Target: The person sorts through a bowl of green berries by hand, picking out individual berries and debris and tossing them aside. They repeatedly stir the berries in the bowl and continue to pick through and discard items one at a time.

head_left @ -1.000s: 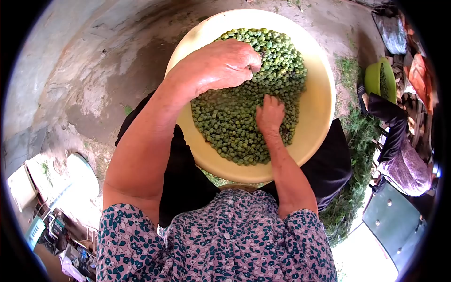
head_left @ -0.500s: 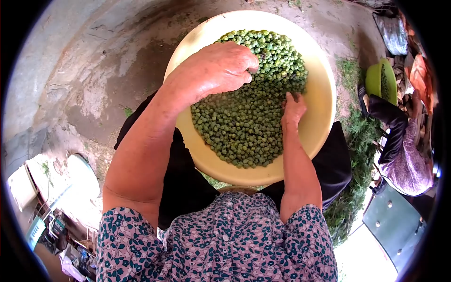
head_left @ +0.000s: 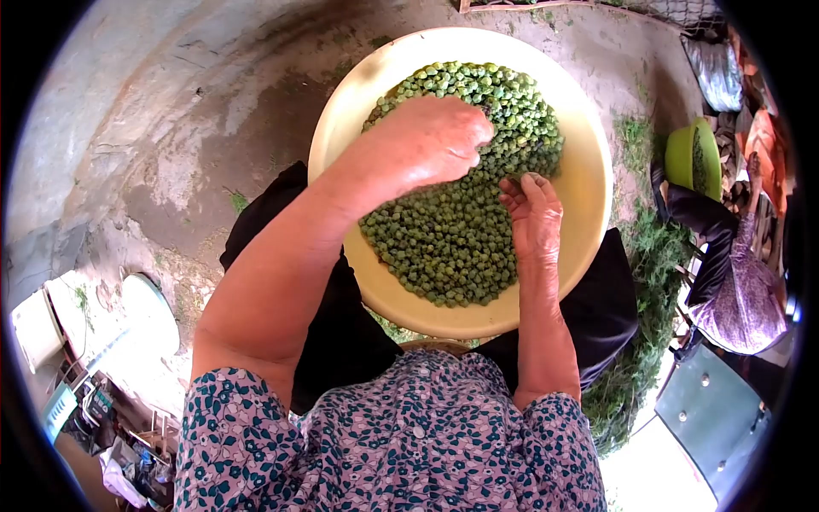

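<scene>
A wide pale-yellow basin (head_left: 589, 213) rests across my lap, holding a broad layer of small round green fruits or pods (head_left: 444, 256). My left hand (head_left: 448, 141) hovers over the far middle of the heap, knuckles up, its fingers curled into a closed fist. Whatever sits inside that fist is hidden. At the right side of the heap is my right hand (head_left: 536, 213), palm turned partly upward. Its fingers curl in with the thumb close to them, right above the pods; their contents are too small to make out.
To the right, a person in a purple patterned top (head_left: 742, 307) sits beside a lime-green basin (head_left: 695, 158). Cut green plants (head_left: 636, 367) lie on the ground near my right knee. A teal panel (head_left: 712, 418) stands lower right; assorted clutter (head_left: 128, 452) fills the lower left.
My left hand has shifted right and slightly nearer, still closed. My right hand has come up from the pods and turned its palm upward. The basin appears slightly lower in view.
</scene>
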### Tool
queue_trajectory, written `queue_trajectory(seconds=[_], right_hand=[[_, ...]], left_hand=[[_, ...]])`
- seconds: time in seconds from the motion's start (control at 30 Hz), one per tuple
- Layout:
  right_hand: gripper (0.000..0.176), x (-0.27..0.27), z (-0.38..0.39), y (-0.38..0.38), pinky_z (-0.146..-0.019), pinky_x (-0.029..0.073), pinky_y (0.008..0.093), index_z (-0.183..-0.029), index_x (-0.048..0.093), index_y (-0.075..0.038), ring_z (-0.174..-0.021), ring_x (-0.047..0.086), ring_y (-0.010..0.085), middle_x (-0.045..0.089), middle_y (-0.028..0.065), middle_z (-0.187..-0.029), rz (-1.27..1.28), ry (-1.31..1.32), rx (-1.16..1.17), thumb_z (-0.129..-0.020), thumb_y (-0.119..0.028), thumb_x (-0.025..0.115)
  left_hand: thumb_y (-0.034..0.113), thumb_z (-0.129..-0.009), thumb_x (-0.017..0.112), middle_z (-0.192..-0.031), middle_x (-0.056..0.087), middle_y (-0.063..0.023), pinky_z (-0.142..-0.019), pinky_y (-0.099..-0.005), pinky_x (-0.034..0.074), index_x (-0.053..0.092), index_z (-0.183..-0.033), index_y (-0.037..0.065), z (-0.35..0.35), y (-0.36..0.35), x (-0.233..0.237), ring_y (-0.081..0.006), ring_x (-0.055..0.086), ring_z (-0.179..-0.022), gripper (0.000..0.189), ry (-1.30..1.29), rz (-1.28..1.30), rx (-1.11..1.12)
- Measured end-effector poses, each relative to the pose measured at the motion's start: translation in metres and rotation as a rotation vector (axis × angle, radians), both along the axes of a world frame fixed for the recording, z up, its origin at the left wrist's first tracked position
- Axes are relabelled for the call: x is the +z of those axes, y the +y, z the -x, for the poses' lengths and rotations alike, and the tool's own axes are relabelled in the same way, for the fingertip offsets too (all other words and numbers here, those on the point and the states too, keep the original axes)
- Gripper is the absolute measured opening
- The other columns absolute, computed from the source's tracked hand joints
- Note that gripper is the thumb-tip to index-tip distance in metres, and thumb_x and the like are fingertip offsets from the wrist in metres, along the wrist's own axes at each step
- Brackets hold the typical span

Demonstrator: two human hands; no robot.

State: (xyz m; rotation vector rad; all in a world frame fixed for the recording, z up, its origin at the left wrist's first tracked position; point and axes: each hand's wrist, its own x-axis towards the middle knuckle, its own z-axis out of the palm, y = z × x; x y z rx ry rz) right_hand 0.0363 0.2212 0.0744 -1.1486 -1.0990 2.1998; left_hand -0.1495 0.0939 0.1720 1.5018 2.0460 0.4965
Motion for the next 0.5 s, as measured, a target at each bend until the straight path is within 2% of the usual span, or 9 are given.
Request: queue_trajectory(seconds=[0.03, 0.07, 0.17, 0.2, 0.23, 0.3, 0.33, 0.43, 0.5], right_hand=[[0.008, 0.008, 0.003, -0.006, -0.064, 0.052, 0.0302, -0.093, 0.054, -0.003, -0.076, 0.064, 0.0213, 0.061, 0.0071, -0.083, -0.009, 0.038, 0.031, -0.087, -0.007, 0.057], [0.008, 0.018, 0.006, -0.011, -0.064, 0.052, 0.0299, -0.093, 0.054, -0.003, -0.074, 0.064, 0.0205, 0.062, 0.0079, -0.082, -0.015, 0.079, 0.066, -0.088, -0.008, 0.057], [0.009, 0.041, 0.013, -0.023, -0.064, 0.052, 0.0296, -0.093, 0.055, -0.002, -0.073, 0.064, 0.0194, 0.063, 0.0084, -0.081, -0.055, 0.09, 0.145, -0.088, -0.009, 0.058], [0.009, 0.049, 0.016, -0.028, -0.063, 0.052, 0.0294, -0.094, 0.056, -0.001, -0.071, 0.063, 0.0182, 0.063, 0.0079, -0.08, -0.091, 0.073, 0.17, -0.088, -0.008, 0.058], [0.009, 0.055, 0.016, -0.029, -0.063, 0.052, 0.0294, -0.094, 0.056, -0.001, -0.071, 0.063, 0.0182, 0.063, 0.0079, -0.08, -0.084, 0.066, 0.168, -0.088, -0.008, 0.058], [0.009, 0.063, 0.018, -0.03, -0.063, 0.051, 0.0294, -0.095, 0.056, 0.0, -0.069, 0.062, 0.0173, 0.062, 0.008, -0.08, -0.148, 0.145, 0.201, -0.089, -0.007, 0.057], [0.009, 0.068, 0.019, -0.031, -0.062, 0.051, 0.0291, -0.094, 0.056, 0.0, -0.068, 0.062, 0.0166, 0.062, 0.0083, -0.079, -0.165, 0.141, 0.197, -0.089, -0.007, 0.056], [0.01, 0.072, 0.017, -0.026, -0.063, 0.051, 0.0288, -0.093, 0.056, 0.001, -0.069, 0.062, 0.0171, 0.061, 0.0089, -0.079, -0.17, 0.099, 0.163, -0.089, -0.007, 0.056], [0.009, 0.074, 0.012, -0.014, -0.063, 0.052, 0.0293, -0.092, 0.056, 0.002, -0.067, 0.061, 0.0179, 0.061, 0.0096, -0.08, -0.164, 0.039, 0.113, -0.088, -0.006, 0.057]], left_hand=[[0.018, -0.082, 0.061, -0.085, 0.061, -0.0126, -0.076, -0.042, 0.047, 0.059, -0.095, 0.004, -0.004, 0.003, 0.001, -0.0306, 0.059, -0.085, 0.02, -0.02, 0.076, 0.002], [0.018, -0.081, 0.062, -0.082, 0.06, -0.0126, -0.074, -0.0414, 0.047, 0.058, -0.093, 0.004, -0.009, 0.001, -0.005, -0.0298, 0.059, -0.083, 0.019, -0.015, -0.015, 0.02], [0.018, -0.08, 0.063, -0.078, 0.06, -0.0127, -0.07, -0.0416, 0.048, 0.058, -0.091, 0.003, -0.018, 0.006, 0.002, -0.0305, 0.06, -0.077, 0.019, -0.045, 0.006, 0.024], [0.017, -0.079, 0.063, -0.07, 0.059, -0.0141, -0.064, -0.042, 0.047, 0.057, -0.084, 0.002, -0.019, 0.006, 0.001, -0.0318, 0.06, -0.07, 0.017, -0.092, -0.015, 0.061], [0.017, -0.079, 0.063, -0.07, 0.059, -0.0141, -0.064, -0.042, 0.047, 0.057, -0.084, 0.002, -0.019, 0.006, -0.006, -0.0318, 0.06, -0.07, 0.017, -0.1, -0.009, 0.059], [0.015, -0.078, 0.063, -0.064, 0.057, -0.0159, -0.06, -0.0425, 0.046, 0.057, -0.079, -0.001, -0.019, 0.005, -0.015, -0.0326, 0.059, -0.064, 0.017, -0.125, -0.325, 0.008], [0.013, -0.076, 0.063, -0.063, 0.056, -0.0167, -0.06, -0.0417, 0.045, 0.056, -0.073, -0.002, -0.021, 0.009, -0.01, -0.0323, 0.059, -0.064, 0.017, -0.157, -0.192, 0.033], [0.012, -0.075, 0.064, -0.064, 0.057, -0.0159, -0.059, -0.041, 0.045, 0.057, -0.072, -0.002, -0.017, 0.011, -0.009, -0.032, 0.059, -0.064, 0.015, -0.199, -0.237, 0.02], [0.01, -0.073, 0.065, -0.066, 0.059, -0.0146, -0.062, -0.0401, 0.046, 0.061, -0.075, -0.001, -0.017, 0.011, -0.006, -0.0308, 0.06, -0.067, 0.011, -0.207, -0.151, 0.067]])
